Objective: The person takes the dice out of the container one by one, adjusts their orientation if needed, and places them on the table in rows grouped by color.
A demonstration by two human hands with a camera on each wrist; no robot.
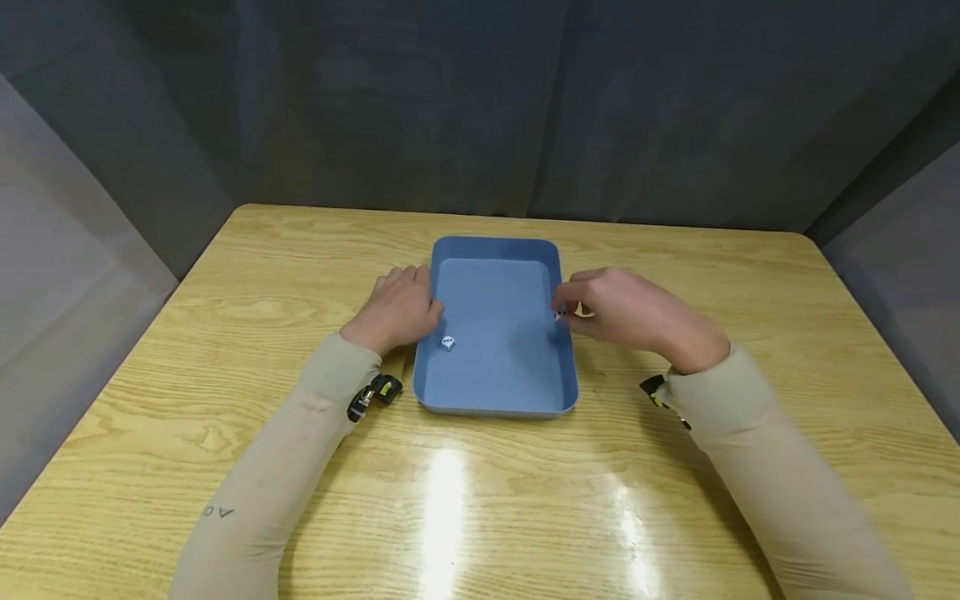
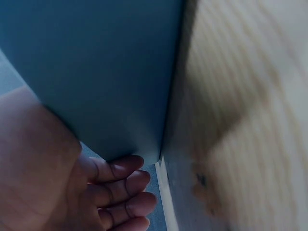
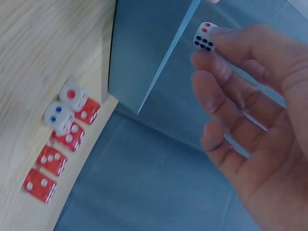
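We pinch a white die in our right hand's fingers just above the blue tray's right wall, while our left hand rests open against its left wall.

A blue tray sits on the table. The left hand rests against its left wall. The right hand pinches a die above its right rim. Another die lies inside, near its left wall.

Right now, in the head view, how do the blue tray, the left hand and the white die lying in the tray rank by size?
1. Blue tray
2. Left hand, resting at the tray's left wall
3. White die, by far the smallest
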